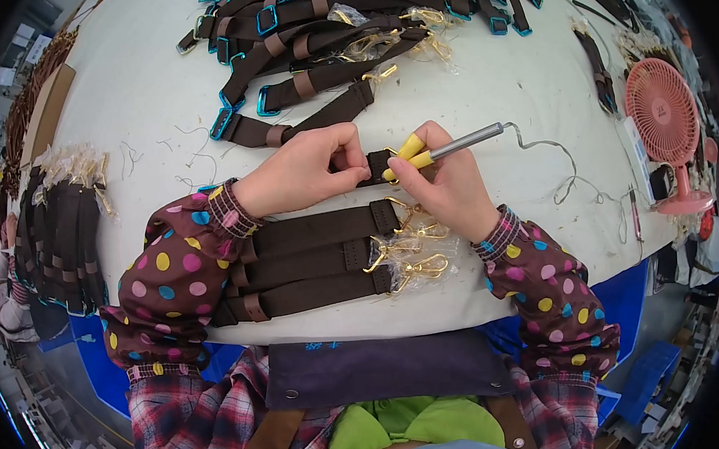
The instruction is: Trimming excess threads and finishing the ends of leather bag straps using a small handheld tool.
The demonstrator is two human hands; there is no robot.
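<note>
A dark brown strap end [379,168] is held near the middle of the bench [159,97], above three laid-out straps [316,259]. Its edge is pinched by the left hand [313,173], thumb and forefinger closed; a corded pen-like tool [466,139] is gripped by the closed fingers of the right hand [450,186]. Whether the tool's tip is in contact with the webbing cannot be told.

With so short a piece pinched, the strap end could be twisted if pressed from one side. The left fingertips could be caught by a slip of the tip, being just beside it. Should the tool be hot, which cannot be seen, the webbing could be scorched or the plastic wrap [428,257] below melted. The tool could also be tugged off line if its cord [571,168] were snagged.
</note>
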